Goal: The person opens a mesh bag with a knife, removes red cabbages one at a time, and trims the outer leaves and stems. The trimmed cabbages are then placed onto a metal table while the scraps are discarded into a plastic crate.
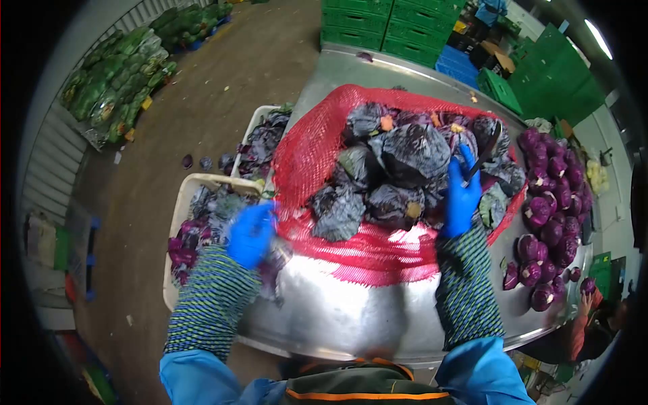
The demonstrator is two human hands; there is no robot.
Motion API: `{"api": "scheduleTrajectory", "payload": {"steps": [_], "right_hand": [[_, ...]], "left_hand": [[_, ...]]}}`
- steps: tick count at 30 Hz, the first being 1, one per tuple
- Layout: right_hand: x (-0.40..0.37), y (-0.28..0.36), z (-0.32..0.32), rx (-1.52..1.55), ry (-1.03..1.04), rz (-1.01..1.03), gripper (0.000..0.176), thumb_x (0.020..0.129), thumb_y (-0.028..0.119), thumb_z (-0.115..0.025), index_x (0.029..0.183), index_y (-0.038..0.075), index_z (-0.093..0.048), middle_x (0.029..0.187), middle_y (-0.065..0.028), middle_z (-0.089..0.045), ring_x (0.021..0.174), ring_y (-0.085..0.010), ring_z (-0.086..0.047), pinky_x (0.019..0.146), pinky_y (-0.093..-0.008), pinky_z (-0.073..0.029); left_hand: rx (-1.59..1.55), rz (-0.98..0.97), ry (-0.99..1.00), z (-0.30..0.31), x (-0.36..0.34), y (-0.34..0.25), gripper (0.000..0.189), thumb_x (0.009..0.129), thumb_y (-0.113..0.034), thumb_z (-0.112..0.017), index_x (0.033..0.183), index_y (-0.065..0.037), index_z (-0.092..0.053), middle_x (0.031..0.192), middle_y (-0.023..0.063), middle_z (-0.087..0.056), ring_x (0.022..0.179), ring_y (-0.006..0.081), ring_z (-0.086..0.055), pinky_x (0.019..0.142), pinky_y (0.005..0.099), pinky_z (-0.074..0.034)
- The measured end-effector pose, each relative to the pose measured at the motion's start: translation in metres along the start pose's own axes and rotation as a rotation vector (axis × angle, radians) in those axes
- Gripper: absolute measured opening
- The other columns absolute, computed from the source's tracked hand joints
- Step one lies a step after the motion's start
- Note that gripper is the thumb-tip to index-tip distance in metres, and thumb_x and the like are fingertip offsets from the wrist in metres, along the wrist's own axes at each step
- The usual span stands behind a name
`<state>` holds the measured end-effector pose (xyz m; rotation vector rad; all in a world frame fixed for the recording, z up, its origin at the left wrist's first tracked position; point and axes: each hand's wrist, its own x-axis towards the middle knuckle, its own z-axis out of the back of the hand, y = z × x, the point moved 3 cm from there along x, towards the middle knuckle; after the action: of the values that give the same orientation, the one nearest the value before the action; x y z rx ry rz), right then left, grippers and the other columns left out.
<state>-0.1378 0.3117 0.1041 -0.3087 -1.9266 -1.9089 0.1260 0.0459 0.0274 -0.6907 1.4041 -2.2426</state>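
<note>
My right hand [463, 196], in a blue glove, holds a knife [487, 150] whose dark length slants up and to the right over the cabbages. Beneath it, dark-leaved red cabbages [413, 152] lie heaped in an opened red mesh sack [307, 152] on the metal table [337, 317]. My left hand [251, 233], also gloved, is at the sack's left edge, above a white bin [177, 229] of loose outer leaves; its fingers are blurred. Blurred cabbage leaves [274, 266] show just below that hand, at the table's left edge.
Trimmed purple cabbages [550, 209] are piled on the table's right side. A second leaf bin [246, 135] stands farther back. Green crates [385, 27] are stacked behind the table. Bagged green vegetables [121, 77] line the left wall. Another person's hand [588, 300] touches a cabbage at far right.
</note>
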Motion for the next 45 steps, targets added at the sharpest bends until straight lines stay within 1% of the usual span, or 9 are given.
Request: {"api": "scheduleTrajectory", "payload": {"steps": [4, 7, 12, 18, 21, 25, 28, 35, 45], "right_hand": [[0.060, -0.104, 0.026, -0.154, 0.394, -0.444, 0.055, 0.088, 0.040, -0.055, 0.125, -0.001, -0.048, 0.117, -0.0108, -0.057, 0.106, -0.0168, -0.052, 0.092, -0.0311, -0.040], [0.034, -0.082, 0.018, 0.127, 0.375, -0.814, 0.067, 0.083, 0.055, -0.053, 0.130, 0.009, -0.043, 0.113, -0.0076, -0.057, 0.090, -0.0192, -0.056, 0.071, -0.0351, -0.047], [-0.042, -0.025, 0.066, 0.200, 0.253, -0.500, 0.069, 0.081, 0.024, -0.064, 0.138, 0.006, -0.030, 0.126, -0.0102, -0.049, 0.068, -0.0131, -0.056, 0.054, -0.0230, -0.048], [-0.231, 0.043, 0.120, 0.291, 0.320, -1.041, 0.071, 0.074, 0.003, -0.069, 0.136, 0.007, -0.033, 0.097, -0.0001, -0.050, 0.080, -0.0092, -0.054, 0.063, -0.0225, -0.049], [-0.304, 0.003, 0.136, 0.270, 0.284, -1.354, 0.064, 0.078, 0.010, -0.069, 0.133, 0.005, -0.038, 0.094, 0.0003, -0.055, 0.081, -0.0063, -0.051, 0.068, -0.0218, -0.046], [-0.306, 0.002, 0.157, 0.050, 0.170, -0.975, 0.057, 0.081, 0.017, -0.067, 0.129, 0.006, -0.039, 0.101, -0.0043, -0.056, 0.082, -0.0090, -0.052, 0.057, -0.0208, -0.046], [-0.303, 0.026, 0.175, 0.140, 0.059, -1.158, 0.048, 0.081, 0.011, -0.064, 0.123, 0.007, -0.040, 0.105, -0.0063, -0.053, 0.082, -0.0099, -0.050, 0.066, -0.0220, -0.046], [-0.290, 0.046, 0.180, -0.163, 0.499, -0.617, 0.039, 0.087, 0.015, -0.053, 0.125, 0.009, -0.043, 0.102, -0.0169, -0.058, 0.084, -0.0221, -0.061, 0.075, -0.0333, -0.048], [-0.292, -0.006, 0.150, -0.559, 0.897, -0.780, 0.025, 0.086, 0.025, -0.049, 0.097, 0.003, -0.045, 0.075, -0.0216, -0.062, 0.071, -0.0388, -0.061, 0.062, -0.0478, -0.048]], "left_hand": [[-0.263, 0.035, 0.295, -0.148, 0.067, -0.050, 0.061, 0.085, -0.017, -0.062, 0.136, -0.004, -0.032, 0.125, 0.0139, -0.048, 0.101, 0.0194, -0.055, 0.082, 0.0324, -0.048], [-0.625, 0.602, 0.364, -0.207, 0.125, -0.064, 0.093, 0.078, -0.047, -0.065, 0.142, -0.006, -0.012, 0.134, 0.0164, -0.039, 0.120, 0.0291, -0.042, 0.092, 0.0409, -0.042], [-1.052, 0.305, 0.598, -0.198, 0.086, -0.092, 0.093, 0.076, -0.037, -0.071, 0.141, -0.004, -0.013, 0.140, 0.0112, -0.031, 0.126, 0.0247, -0.034, 0.104, 0.0389, -0.030], [-0.837, 0.383, 0.904, -0.143, -0.078, -0.091, 0.112, 0.062, -0.019, -0.083, 0.142, -0.003, -0.005, 0.141, 0.0137, -0.025, 0.131, 0.0239, -0.026, 0.108, 0.0390, -0.022], [0.064, -0.079, 0.744, -0.146, -0.136, -0.066, 0.109, 0.061, -0.027, -0.082, 0.142, -0.003, -0.013, 0.141, 0.0212, -0.022, 0.131, 0.0341, -0.025, 0.107, 0.0432, -0.022], [0.274, -0.056, 0.711, -0.163, -0.168, -0.083, 0.102, 0.060, -0.034, -0.082, 0.138, -0.002, -0.025, 0.138, 0.0250, -0.025, 0.128, 0.0370, -0.028, 0.106, 0.0451, -0.025], [0.268, 0.146, 0.566, -0.171, -0.170, -0.078, 0.106, 0.059, -0.039, -0.082, 0.138, -0.003, -0.022, 0.133, 0.0260, -0.029, 0.124, 0.0415, -0.030, 0.104, 0.0466, -0.028], [0.079, 0.318, 0.553, -0.184, -0.170, -0.061, 0.104, 0.059, -0.033, -0.084, 0.136, 0.001, -0.023, 0.130, 0.0228, -0.031, 0.122, 0.0312, -0.037, 0.103, 0.0407, -0.032], [0.043, 0.401, 0.479, -0.189, -0.172, -0.061, 0.098, 0.059, -0.028, -0.084, 0.135, -0.002, -0.028, 0.126, 0.0197, -0.034, 0.119, 0.0300, -0.039, 0.102, 0.0392, -0.034]]}}
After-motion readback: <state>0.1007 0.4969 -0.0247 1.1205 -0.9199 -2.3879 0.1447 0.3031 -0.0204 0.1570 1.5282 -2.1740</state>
